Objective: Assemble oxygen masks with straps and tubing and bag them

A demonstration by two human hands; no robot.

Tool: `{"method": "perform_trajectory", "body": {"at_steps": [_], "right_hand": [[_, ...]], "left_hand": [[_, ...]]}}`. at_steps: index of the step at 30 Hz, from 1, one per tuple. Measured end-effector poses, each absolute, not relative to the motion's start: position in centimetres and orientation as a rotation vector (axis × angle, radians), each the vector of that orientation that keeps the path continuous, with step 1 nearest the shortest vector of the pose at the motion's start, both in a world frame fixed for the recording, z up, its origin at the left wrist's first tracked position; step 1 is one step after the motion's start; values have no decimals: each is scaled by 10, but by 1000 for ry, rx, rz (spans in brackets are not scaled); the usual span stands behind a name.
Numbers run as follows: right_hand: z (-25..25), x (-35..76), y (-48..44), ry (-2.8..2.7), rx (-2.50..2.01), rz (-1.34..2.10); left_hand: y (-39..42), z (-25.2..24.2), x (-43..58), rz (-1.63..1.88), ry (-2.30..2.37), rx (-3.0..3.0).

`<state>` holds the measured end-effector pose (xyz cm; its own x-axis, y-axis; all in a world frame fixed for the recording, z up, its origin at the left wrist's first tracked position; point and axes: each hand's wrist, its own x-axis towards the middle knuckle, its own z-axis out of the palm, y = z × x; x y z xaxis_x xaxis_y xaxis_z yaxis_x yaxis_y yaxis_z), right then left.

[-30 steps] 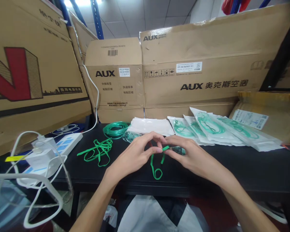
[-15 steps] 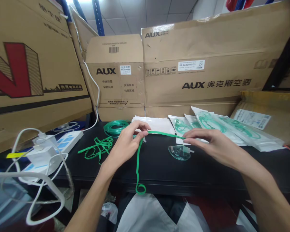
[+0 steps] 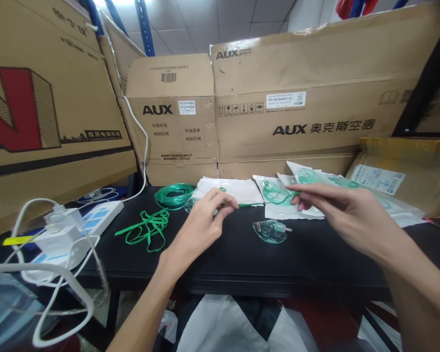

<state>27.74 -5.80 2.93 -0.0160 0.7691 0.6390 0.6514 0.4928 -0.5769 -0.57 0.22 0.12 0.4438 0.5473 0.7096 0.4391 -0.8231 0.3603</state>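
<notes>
A green elastic strap (image 3: pixel 251 205) runs edge-on, as a thin line, from my left hand (image 3: pixel 208 215) toward my right hand (image 3: pixel 324 200). My left fingers are pinched on it, and a small green curl shows just above them. My right thumb and fingertips are closed on its other end, in front of the bagged tubing. On the black table between and below my hands lies a clear oxygen mask (image 3: pixel 270 231) with a pale green connector. A tangled pile of green straps (image 3: pixel 146 230) lies left of my left hand, and coiled green tubing (image 3: pixel 173 195) sits behind that.
White-backed packets (image 3: pixel 278 193) of green tubing lie at the back right, beside a brown carton (image 3: pixel 407 171). Another white packet (image 3: pixel 234 188) lies behind my left hand. A white power strip (image 3: pixel 102 215) with looped cables stands at the left. Large cardboard boxes (image 3: pixel 308 112) wall off the back.
My right hand has moved right and slightly up, away from my left. The strap end that hung curled below my left hand no longer shows there.
</notes>
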Motion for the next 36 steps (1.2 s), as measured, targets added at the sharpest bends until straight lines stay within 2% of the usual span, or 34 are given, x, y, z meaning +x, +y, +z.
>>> {"method": "perform_trajectory", "body": {"at_steps": [4, 13, 19, 24, 30, 36], "right_hand": [[18, 269, -47, -1860, -1288, 244], [8, 242, -43, -2073, -1225, 310], [7, 246, -37, -1994, -1193, 298], [-7, 265, -26, -2039, -1413, 174], [-27, 274, -19, -2197, -1500, 301], [-14, 269, -16, -2071, -1456, 266]], "left_hand": [[-1, 0, -3, 1167, 1039, 2532], [-18, -10, 35, 1013, 856, 2284], [-11, -9, 26, 1113, 875, 2236], [-8, -6, 21, 1092, 914, 2093], [-7, -7, 21, 1080, 763, 1903], [-8, -5, 21, 1112, 767, 1908]]}}
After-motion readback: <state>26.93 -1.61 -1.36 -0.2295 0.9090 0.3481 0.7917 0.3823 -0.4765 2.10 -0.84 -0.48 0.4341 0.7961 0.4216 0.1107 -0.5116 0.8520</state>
